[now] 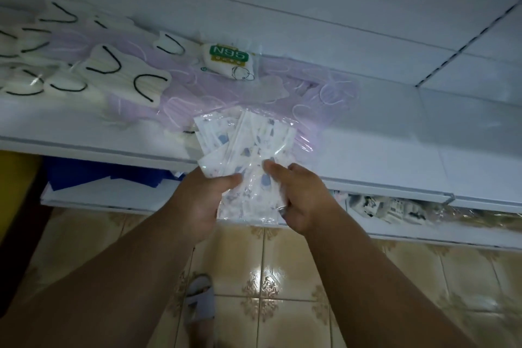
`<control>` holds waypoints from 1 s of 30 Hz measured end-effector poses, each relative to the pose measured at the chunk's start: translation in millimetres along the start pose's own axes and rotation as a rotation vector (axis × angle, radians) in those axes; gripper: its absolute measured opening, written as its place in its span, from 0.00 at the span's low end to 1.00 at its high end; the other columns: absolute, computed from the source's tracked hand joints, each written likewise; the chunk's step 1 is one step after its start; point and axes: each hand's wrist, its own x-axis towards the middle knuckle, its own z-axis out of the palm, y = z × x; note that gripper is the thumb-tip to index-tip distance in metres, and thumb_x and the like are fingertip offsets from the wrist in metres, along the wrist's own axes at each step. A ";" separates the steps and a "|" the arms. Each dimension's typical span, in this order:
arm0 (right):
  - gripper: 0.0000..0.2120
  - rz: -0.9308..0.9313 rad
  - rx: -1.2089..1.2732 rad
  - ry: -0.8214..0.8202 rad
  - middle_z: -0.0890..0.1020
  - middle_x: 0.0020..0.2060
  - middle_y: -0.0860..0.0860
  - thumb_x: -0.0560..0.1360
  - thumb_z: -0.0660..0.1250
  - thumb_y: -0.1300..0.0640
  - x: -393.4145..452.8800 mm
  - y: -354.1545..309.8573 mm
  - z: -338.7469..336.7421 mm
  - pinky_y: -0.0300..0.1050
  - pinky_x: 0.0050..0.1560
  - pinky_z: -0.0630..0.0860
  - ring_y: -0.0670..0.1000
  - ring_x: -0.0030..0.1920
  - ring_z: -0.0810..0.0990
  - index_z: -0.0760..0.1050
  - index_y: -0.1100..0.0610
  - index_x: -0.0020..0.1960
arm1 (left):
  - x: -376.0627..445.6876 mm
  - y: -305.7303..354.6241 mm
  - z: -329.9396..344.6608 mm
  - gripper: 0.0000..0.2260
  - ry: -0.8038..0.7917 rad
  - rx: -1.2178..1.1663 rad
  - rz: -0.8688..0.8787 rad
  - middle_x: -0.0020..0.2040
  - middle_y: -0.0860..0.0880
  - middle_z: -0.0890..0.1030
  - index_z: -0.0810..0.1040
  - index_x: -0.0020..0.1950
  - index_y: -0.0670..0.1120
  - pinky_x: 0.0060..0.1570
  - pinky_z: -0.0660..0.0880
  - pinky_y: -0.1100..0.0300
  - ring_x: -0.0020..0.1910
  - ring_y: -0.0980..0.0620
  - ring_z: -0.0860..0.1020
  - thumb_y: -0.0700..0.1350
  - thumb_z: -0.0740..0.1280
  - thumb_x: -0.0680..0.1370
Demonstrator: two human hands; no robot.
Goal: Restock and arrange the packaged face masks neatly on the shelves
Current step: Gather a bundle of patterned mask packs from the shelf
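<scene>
A clear plastic pack of white masks with blue print (pixel 248 147) hangs over the front edge of the white upper shelf (pixel 395 155). My left hand (pixel 203 203) grips its lower left side, thumb across the plastic. My right hand (pixel 299 195) grips its lower right side, fingers curled into the wrapper. Behind it on the shelf lie packs of lilac masks (pixel 310 93), white masks with black ear loops (pixel 107 68) at the left, and a small N95 pack (pixel 228 59) near the back wall.
The right half of the upper shelf is bare. A lower shelf holds blue packs (pixel 113 172) at the left and patterned packs (pixel 395 206) at the right. Below is tiled floor with a grey slipper (pixel 199 302). A yellow object (pixel 17 178) stands at the far left.
</scene>
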 end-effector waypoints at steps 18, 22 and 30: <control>0.14 -0.351 0.091 -0.153 0.86 0.54 0.54 0.78 0.69 0.64 -298.1 0.7 -128.5 0.63 0.62 0.77 0.57 0.54 0.85 0.77 0.57 0.63 | -277.7 -26.9 127.6 0.09 0.014 0.178 0.243 0.55 0.46 0.86 0.81 0.60 0.48 0.63 0.76 0.39 0.56 0.42 0.83 0.41 0.67 0.81; 0.14 -0.467 0.147 -0.068 0.86 0.53 0.55 0.77 0.68 0.68 -324.0 -11.7 -132.0 0.60 0.60 0.79 0.57 0.54 0.85 0.78 0.59 0.62 | -299.3 -13.2 155.3 0.09 0.011 0.161 0.307 0.55 0.43 0.85 0.79 0.59 0.46 0.51 0.79 0.50 0.54 0.42 0.83 0.36 0.67 0.80; 0.08 -0.589 0.020 0.002 0.87 0.44 0.49 0.78 0.68 0.62 -350.6 -78.5 -76.1 0.58 0.54 0.82 0.55 0.47 0.87 0.82 0.50 0.50 | -328.7 59.6 168.0 0.04 0.163 0.005 0.459 0.51 0.50 0.86 0.82 0.54 0.54 0.60 0.78 0.39 0.53 0.45 0.84 0.48 0.68 0.81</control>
